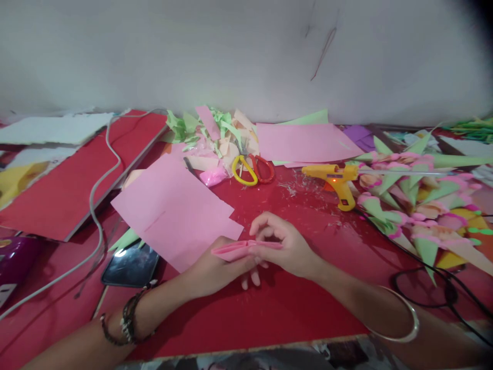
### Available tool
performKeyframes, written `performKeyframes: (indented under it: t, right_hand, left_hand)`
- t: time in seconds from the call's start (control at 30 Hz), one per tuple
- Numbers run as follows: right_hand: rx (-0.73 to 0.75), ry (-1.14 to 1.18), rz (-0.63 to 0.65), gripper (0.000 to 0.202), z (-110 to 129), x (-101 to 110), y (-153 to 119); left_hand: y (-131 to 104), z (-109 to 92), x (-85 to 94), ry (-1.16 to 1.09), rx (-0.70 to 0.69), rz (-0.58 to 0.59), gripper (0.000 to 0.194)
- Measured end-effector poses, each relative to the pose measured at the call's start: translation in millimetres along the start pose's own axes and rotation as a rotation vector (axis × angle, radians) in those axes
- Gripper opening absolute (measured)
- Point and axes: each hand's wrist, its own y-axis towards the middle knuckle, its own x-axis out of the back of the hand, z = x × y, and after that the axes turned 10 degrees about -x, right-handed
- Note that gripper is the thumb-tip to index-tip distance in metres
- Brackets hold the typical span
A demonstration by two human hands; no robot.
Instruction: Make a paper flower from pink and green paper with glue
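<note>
A folded piece of pink paper (231,250) is held between both hands, just above the red table near its front edge. My left hand (215,270) wraps round its left part, with the thumb along the near side. At its right end, my right hand (287,246) pinches the paper between thumb and curled fingers. Behind my left hand lies a large pink sheet (173,200) with a notched right edge. Yellow-handled scissors (245,171) and red-handled scissors (264,169) rest beyond the hands.
A yellow glue gun (341,182) with a lit red light lies right of centre, its black cable running to the right. Paper flowers (416,195) are heaped at the right. A phone (131,264) lies at the left, near a white cable (94,205). Paper scraps (219,128) sit by the wall.
</note>
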Motion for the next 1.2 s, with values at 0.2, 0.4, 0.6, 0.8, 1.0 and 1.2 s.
performKeyframes:
  t: [0.2,0.4,0.6,0.8,1.0,1.2]
  right_hand:
    - [-0.016,0.011,-0.002,0.015,2.3,2.4,0.8]
    - [0.006,0.051,0.024,0.011,1.7,0.8,2.4]
    - [-0.024,-0.036,0.024,0.008,2.2,1.8,2.1]
    - [0.006,-0.175,-0.018,0.015,1.2,2.8,0.0]
    - [0.053,-0.222,-0.026,0.011,0.9,1.2,0.2]
    - [0.099,-0.207,-0.073,0.005,-0.6,-0.3,-0.4]
  left_hand:
    - [-0.5,-1.6,2.7,-0.056,-0.011,0.086,0.039]
    - [-2.0,-3.6,0.5,-0.089,0.016,0.057,0.046]
    - [-1.1,-1.9,-2.2,0.051,0.02,-0.133,0.047]
    - [3.7,-1.9,6.8,0.296,-0.145,-0.353,0.018]
    - [2.3,-4.1,6.8,0.283,-0.167,-0.372,0.018]
    - [4.2,-2.9,7.4,0.206,-0.143,-0.334,0.018]
